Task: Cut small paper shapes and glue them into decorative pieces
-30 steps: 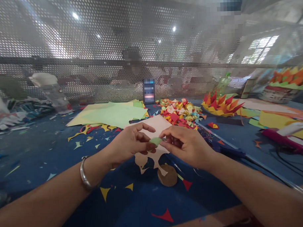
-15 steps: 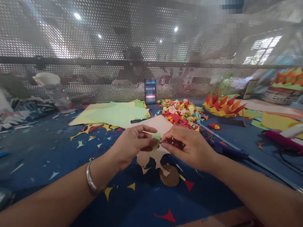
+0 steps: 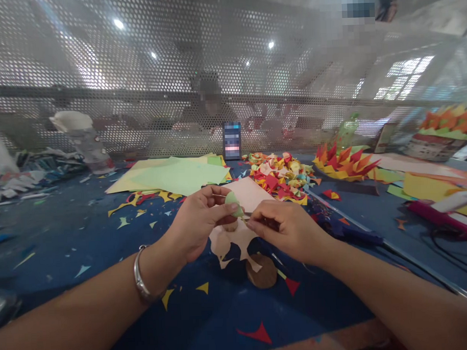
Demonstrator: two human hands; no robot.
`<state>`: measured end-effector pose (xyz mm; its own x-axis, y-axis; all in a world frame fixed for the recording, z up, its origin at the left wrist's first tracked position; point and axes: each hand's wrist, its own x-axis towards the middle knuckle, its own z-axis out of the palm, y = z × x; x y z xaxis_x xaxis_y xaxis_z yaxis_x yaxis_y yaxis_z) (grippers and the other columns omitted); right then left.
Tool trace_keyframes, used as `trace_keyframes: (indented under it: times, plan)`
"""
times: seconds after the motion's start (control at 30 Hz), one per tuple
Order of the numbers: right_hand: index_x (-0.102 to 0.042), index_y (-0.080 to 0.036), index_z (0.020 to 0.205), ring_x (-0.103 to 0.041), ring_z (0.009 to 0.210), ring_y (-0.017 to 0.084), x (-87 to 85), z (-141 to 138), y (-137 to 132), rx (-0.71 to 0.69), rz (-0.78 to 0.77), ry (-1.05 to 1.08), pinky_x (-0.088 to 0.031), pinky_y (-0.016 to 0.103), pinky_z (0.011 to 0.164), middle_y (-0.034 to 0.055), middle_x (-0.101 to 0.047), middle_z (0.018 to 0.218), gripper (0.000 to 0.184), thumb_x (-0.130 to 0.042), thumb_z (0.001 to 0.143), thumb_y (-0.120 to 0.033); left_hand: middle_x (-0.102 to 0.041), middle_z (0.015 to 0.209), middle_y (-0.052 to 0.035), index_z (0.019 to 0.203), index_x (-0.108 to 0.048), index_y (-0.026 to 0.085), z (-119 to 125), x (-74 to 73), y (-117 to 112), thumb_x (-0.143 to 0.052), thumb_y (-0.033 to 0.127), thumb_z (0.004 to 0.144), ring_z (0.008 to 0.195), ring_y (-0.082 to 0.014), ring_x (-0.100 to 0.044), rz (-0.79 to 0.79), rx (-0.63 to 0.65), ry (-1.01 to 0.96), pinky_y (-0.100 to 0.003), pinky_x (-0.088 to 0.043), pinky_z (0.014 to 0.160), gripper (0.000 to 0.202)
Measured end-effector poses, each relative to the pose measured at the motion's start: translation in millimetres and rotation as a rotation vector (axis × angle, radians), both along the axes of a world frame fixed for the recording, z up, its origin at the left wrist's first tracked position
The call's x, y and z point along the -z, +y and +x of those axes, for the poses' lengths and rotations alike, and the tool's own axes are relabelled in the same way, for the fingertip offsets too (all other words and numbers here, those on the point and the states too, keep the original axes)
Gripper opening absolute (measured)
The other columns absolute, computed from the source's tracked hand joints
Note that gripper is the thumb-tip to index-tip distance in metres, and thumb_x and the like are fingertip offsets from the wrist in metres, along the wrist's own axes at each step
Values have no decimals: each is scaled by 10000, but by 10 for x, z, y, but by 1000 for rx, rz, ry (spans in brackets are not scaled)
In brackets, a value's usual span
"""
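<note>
Between the thumb and fingers of my left hand (image 3: pixel 197 219) is a small light green paper piece (image 3: pixel 232 201) with a rounded edge. Close beside it, my right hand (image 3: pixel 289 224) is closed in a pinch. Something thin and dark shows at its fingertips, too small to name. Below and behind both hands lies a pale pink paper sheet (image 3: pixel 250 191), with a cut-out pink offcut (image 3: pixel 220 242) at its near side. The offcut's tip overlaps a round brown disc (image 3: pixel 264 277) on the blue table (image 3: pixel 147 326).
A pile of colourful paper pieces (image 3: pixel 279 176) lies beyond my right hand. Green and yellow sheets (image 3: pixel 176 174) are at the back left. A phone (image 3: pixel 232 141) stands before a perforated screen (image 3: pixel 147 106). To the right are red-orange folded paper (image 3: pixel 344 163) and a magenta tool (image 3: pixel 445 218).
My left hand has drawn slightly left and up with the green paper piece, which now stands more upright. My right hand stays nearly in place, with a wider gap between the fingertips.
</note>
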<state>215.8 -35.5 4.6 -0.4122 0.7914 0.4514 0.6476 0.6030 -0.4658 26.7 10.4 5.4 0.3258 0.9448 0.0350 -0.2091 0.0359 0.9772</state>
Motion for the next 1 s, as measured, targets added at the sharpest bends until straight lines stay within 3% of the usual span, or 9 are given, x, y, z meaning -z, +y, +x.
trace_keyframes:
  times: [0.27,0.47,0.67,0.83,1.0]
  plan:
    - [-646,-168,872,-511,624,107,1,29,-23,39,8,33,-401,223,568,7,-580,740,227,-627,889,-394,-662,765,12,882,-582,160,-15,33,48,-791,165,677,701,-124,-649,-12,-27,-16,-285,-553,715,293]
    - [-637,-157,807,-492,607,96,9,18,-3,-3,-24,33,-385,213,559,-3,-568,708,167,-578,916,-269,-670,763,7,872,-584,154,-8,19,32,-780,149,693,688,-123,-653,-1,1,-21,-277,-552,694,265]
    - [-627,-155,791,-482,588,92,-1,33,4,29,-99,67,-369,211,536,-8,-566,689,198,-568,922,-293,-688,747,13,871,-560,166,-35,21,107,-777,117,687,718,-132,-678,-28,-78,-66,-254,-543,700,289]
    - [-621,-158,811,-451,559,91,-11,35,1,83,-187,133,-337,222,503,-16,-536,669,310,-523,947,-418,-657,732,30,855,-585,159,-27,17,62,-796,161,685,678,-104,-643,2,-16,-44,-243,-542,684,271]
    - [-622,-166,802,-431,575,96,-2,15,8,23,-318,210,-318,224,507,-24,-513,659,305,-551,927,-436,-645,769,26,865,-590,161,6,3,-22,-796,177,691,692,-104,-636,50,33,-52,-244,-546,670,270]
